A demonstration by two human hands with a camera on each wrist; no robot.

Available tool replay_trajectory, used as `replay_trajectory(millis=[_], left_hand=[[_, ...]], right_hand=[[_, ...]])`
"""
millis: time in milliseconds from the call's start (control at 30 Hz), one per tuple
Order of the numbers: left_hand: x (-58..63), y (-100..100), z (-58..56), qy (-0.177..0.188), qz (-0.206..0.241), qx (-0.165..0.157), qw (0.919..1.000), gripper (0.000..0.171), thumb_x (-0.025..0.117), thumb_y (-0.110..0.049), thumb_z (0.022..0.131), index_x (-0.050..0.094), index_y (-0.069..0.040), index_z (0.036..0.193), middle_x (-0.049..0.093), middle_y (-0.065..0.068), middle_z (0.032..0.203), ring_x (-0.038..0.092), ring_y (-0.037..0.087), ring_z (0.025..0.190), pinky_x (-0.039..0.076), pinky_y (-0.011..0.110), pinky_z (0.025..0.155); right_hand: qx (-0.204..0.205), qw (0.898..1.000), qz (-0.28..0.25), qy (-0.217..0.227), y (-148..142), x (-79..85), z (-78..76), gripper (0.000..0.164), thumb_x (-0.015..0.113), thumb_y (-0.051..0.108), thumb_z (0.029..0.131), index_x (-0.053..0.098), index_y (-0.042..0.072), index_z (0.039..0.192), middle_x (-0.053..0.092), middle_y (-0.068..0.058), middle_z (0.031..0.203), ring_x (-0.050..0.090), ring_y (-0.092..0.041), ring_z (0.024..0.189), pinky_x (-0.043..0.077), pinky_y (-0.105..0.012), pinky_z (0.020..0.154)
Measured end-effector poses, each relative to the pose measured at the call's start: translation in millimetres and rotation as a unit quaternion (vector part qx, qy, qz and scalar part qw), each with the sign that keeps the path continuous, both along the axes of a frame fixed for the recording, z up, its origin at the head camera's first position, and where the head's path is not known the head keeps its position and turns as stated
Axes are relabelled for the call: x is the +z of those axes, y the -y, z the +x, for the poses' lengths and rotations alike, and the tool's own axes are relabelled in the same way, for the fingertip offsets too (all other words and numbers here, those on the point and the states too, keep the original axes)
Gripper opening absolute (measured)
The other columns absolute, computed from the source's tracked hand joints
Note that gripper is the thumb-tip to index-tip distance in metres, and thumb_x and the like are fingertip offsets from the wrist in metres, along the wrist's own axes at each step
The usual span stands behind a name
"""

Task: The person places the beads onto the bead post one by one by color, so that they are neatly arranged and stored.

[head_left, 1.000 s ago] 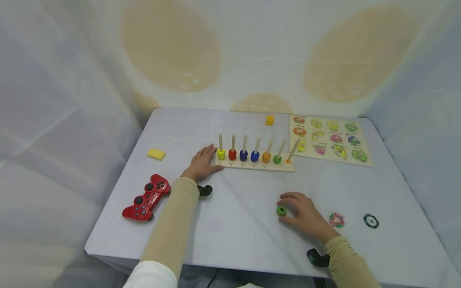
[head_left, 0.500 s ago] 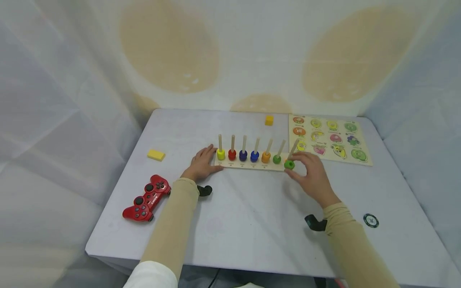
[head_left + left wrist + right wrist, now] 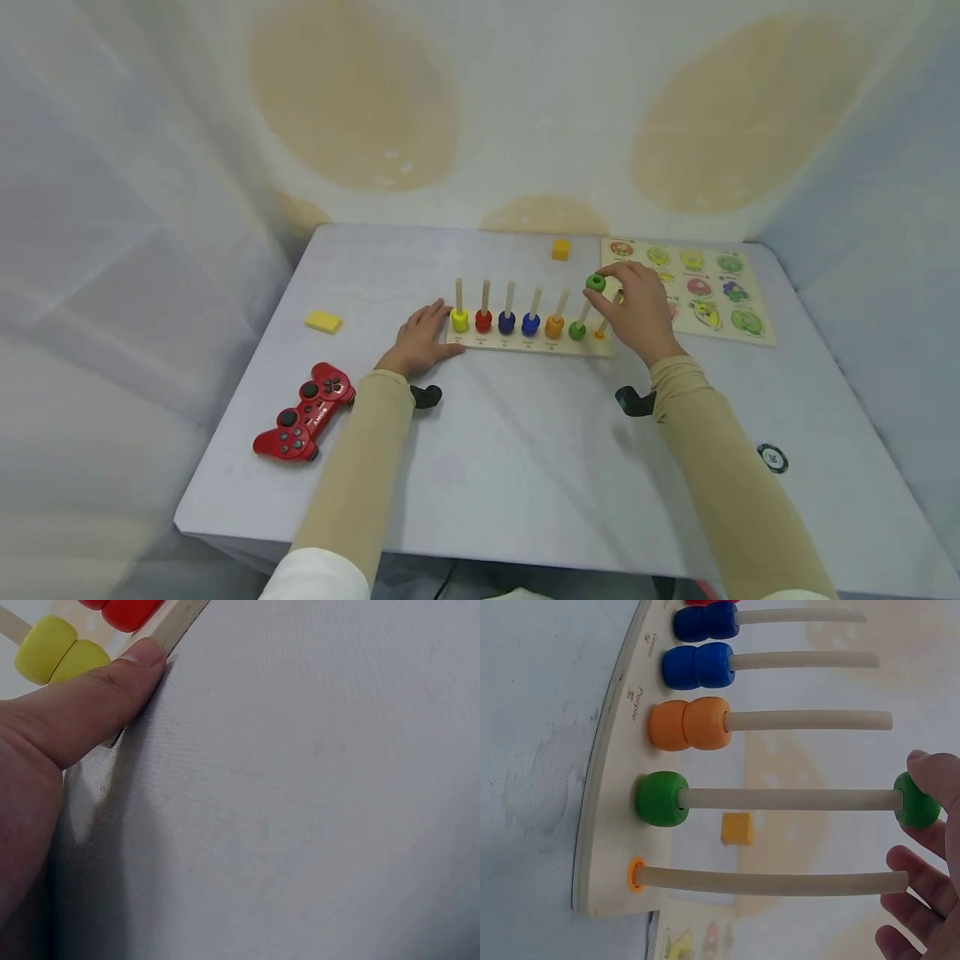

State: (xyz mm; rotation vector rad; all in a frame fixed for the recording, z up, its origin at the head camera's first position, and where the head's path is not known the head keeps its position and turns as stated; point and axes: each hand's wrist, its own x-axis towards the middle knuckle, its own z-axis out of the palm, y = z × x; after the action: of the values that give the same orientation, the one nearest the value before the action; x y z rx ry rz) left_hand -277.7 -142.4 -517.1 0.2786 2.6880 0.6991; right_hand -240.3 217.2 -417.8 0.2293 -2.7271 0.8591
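My right hand (image 3: 637, 308) pinches a green bead (image 3: 916, 801) between thumb and index finger. The bead sits at the tip of the second peg from the right, whose base carries another green bead (image 3: 662, 799). These pegs stand on a wooden stacking board (image 3: 525, 345). Pairs of beads stack on other pegs, among them orange beads (image 3: 690, 724) and yellow beads (image 3: 460, 321). The rightmost wooden peg (image 3: 780, 882) has only an orange ring at its foot. My left hand (image 3: 420, 340) rests at the board's left end, its thumb (image 3: 112, 694) lying along the front edge.
A red game controller (image 3: 306, 414) and a yellow block (image 3: 324, 322) lie at the left. A yellow cube (image 3: 561, 250) stands behind the board. The fruit puzzle board (image 3: 720, 329) lies back right, partly behind my right hand. A poker chip (image 3: 772, 458) lies front right.
My right hand has carried the green bead from the front of the table up to the second peg from the right. The right arm now covers the small pink figure. My left hand stays put.
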Motion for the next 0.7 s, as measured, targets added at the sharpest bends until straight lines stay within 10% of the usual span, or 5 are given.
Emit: replay_trajectory(millis=[700], left_hand=[[-2.8,1,2.9,0.007,-0.001,0.001,1.0,0.091,0.067,-0.056,0.094,0.02,-0.023,0.164,0.004,-0.002,0.175,0.0,0.028,0.161,0.006,0.055,0.13]], right_hand=[[-0.021,0.996,-0.03,0.08,-9,-11.8,7.0,0.047,0.06,0.038,0.102,0.059,0.008,0.138,0.055,-0.018,0.147,0.043,-0.041,0.141,0.03,-0.064,0.118]])
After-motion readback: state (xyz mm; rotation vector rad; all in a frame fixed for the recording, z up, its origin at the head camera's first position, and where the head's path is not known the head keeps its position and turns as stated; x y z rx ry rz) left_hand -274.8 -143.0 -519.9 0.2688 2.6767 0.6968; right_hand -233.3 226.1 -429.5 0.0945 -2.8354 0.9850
